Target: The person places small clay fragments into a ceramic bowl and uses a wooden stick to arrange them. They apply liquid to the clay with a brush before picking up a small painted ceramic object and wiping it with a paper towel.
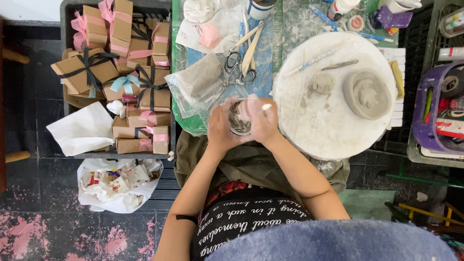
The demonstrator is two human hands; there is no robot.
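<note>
At the centre of the frame the left hand and the right hand are cupped together around a small lump of grey clay, both grasping it just left of the round white work board; the right hand also pinches a thin white tool. On the board, at centre right, lie a grey clay dish and a smaller clay scrap. Ribbon-tied cardboard boxes fill the crate at upper left, and scissors lie above the hands.

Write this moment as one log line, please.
left hand: holds clay piece | right hand: holds clay piece | beside: white round board
</note>
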